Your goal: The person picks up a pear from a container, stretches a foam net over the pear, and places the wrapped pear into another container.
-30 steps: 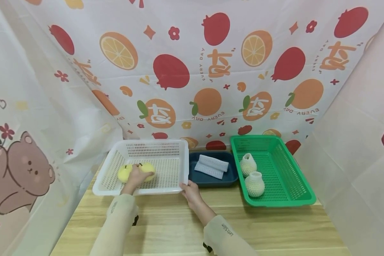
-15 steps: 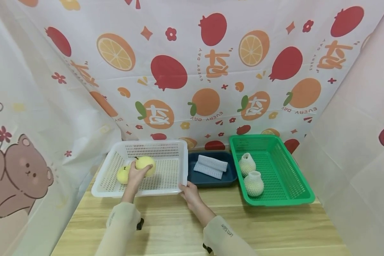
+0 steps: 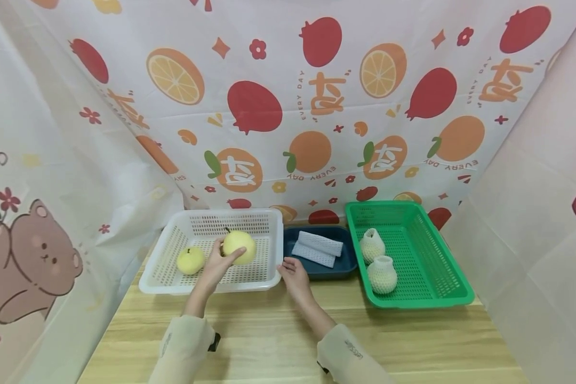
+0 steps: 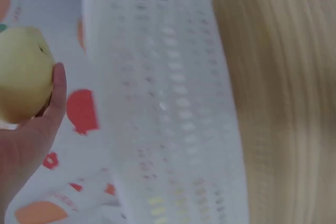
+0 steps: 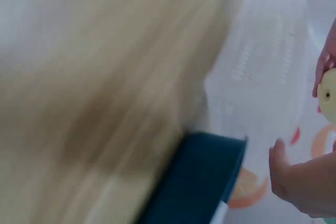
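Observation:
My left hand grips a round yellow pear with a dark stem, above the white basket. In the left wrist view the pear sits beyond the thumb, clear of the basket's side. Another yellow pear lies at the left inside that basket. My right hand is by the basket's right front corner, its fingers loosely bent and holding nothing. In the right wrist view the right hand appears apart from the basket, its thumb up.
Between the baskets stands a dark blue tray with white foam net sleeves. The green basket at right holds two netted fruits. A printed curtain hangs behind the wooden table.
My left hand has lifted one pear off the basket floor and carried it right. My right hand has let go of the white basket's rim and shifted slightly right.

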Motion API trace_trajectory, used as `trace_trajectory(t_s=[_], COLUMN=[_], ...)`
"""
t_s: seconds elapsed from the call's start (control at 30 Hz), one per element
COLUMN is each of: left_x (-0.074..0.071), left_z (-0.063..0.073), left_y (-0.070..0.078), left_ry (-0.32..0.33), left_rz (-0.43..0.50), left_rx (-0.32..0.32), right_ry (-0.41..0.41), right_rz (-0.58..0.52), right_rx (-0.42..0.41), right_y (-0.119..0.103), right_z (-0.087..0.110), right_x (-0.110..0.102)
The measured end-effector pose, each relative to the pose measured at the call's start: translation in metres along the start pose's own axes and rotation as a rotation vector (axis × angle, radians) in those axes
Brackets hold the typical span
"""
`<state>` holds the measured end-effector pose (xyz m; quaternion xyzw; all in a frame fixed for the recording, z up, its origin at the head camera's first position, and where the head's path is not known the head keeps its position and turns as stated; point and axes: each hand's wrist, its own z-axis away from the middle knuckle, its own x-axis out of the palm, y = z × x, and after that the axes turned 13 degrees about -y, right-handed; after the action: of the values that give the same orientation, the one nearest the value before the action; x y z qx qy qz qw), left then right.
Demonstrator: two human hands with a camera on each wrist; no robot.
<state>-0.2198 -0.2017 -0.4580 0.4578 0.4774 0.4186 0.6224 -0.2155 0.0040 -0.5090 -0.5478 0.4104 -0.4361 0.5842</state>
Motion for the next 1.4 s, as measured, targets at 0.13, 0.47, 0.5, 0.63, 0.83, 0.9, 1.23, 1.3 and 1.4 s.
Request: trace_trajectory(t_s=[0.13,0.47,0.5,0.63,0.83,0.9,1.23,1.3,1.4], left_x=[0.015,0.052,0.055,0.07,0.083,0.085,0.093,0.097,0.102], left_z=[0.002,0.006,0.006,0.012,0.023,0.022,0.017,0.018,0.018], left_y=[0.004,0.003,0.001,0.005,0.017,0.011,-0.016,-0.019,-0.022], left_ry=[-0.078,-0.284,-0.289,-0.317,-0.374,-0.394,-0.512,-0.525,-0.535], left_rz=[-0.009,-0.005,-0.013,-0.042,-0.018,0.002,0.193,0.206,0.228], left_rx=[0.068,0.126,0.125,0.128,0.149,0.15,0.143,0.135,0.127], right_ry=[-0.097,-0.439,-0.437,-0.397,-0.371,-0.376,-0.406,-0.411,-0.419], right_rz=[0.026,0.041,0.069,0.122,0.063,0.018,-0.174,-0.193,-0.22], right_rx=[-0.073,-0.157,-0.157,-0.147,-0.108,-0.103,-0.047,-0.033,-0.024], right_y=[-0.012,-0.051,-0.054,-0.054,-0.034,-0.026,-0.007,-0.003,0.001], right_z=[0.001,0.035,0.039,0.047,0.046,0.043,0.045,0.047,0.048], right_x=[-0.012,-0.04,-0.041,-0.045,-0.056,-0.061,-0.086,-0.09,-0.094])
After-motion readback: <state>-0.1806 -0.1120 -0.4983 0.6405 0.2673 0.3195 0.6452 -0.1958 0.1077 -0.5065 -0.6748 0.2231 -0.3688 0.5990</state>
